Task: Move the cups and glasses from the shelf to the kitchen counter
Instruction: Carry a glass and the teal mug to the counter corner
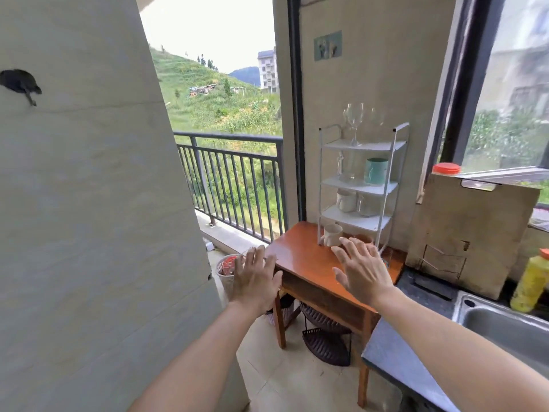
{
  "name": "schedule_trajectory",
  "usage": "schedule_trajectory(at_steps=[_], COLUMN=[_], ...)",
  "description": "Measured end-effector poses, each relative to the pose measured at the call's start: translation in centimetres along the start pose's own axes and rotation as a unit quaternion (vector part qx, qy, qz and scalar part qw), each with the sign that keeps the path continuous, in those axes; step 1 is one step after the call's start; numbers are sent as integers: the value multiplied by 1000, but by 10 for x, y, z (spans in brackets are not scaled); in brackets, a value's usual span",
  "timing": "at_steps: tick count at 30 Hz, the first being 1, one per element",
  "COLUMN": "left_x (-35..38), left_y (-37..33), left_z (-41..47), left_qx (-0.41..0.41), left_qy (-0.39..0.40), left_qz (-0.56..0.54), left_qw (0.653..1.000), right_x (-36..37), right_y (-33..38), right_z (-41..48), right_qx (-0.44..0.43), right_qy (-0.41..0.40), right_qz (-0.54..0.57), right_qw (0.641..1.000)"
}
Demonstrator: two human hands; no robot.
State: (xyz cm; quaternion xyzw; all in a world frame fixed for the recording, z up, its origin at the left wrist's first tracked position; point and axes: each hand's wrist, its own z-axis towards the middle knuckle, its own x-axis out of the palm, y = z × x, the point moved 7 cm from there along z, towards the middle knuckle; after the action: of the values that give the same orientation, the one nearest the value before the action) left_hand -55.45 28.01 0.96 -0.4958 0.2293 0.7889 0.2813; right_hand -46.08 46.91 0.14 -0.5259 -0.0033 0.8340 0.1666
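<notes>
A white wire shelf point(395, 144) stands on a small wooden table point(300, 257) against the wall. Wine glasses point(354, 117) stand on its top tier. Below are a teal cup point(376, 171) and a clear glass point(347, 171). The third tier holds a white mug point(346, 200) and a clear mug point(367, 205). A beige cup point(332, 234) sits at the bottom. My right hand point(364, 270) is stretched out, fingers spread, just in front of the beige cup. My left hand point(257, 278) hovers open by the table's left corner. Both hold nothing.
The dark kitchen counter point(395, 352) with a steel sink point(505, 328) lies at the right. A yellow bottle point(530, 282) and a leaning board point(472, 233) stand behind it. A wall panel fills the left. Baskets point(225, 270) sit beside and under the table; a balcony railing point(231, 185) is beyond.
</notes>
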Motion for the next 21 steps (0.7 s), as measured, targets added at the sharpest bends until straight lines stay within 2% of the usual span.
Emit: schedule_trajectory(at_steps=[8,21], left_x=[64,140], left_y=[-12,-48], left_z=[124,339], left_qx=[67,96], left_qy=[8,-29], left_qz=[-51,-105], left_qw=[996,989], right_x=[69,147], right_y=[-65,-190], right_z=[81,238], right_qx=[53,97], right_qy=[21,12], right_qz=[-3,-13], right_qw=[998,995])
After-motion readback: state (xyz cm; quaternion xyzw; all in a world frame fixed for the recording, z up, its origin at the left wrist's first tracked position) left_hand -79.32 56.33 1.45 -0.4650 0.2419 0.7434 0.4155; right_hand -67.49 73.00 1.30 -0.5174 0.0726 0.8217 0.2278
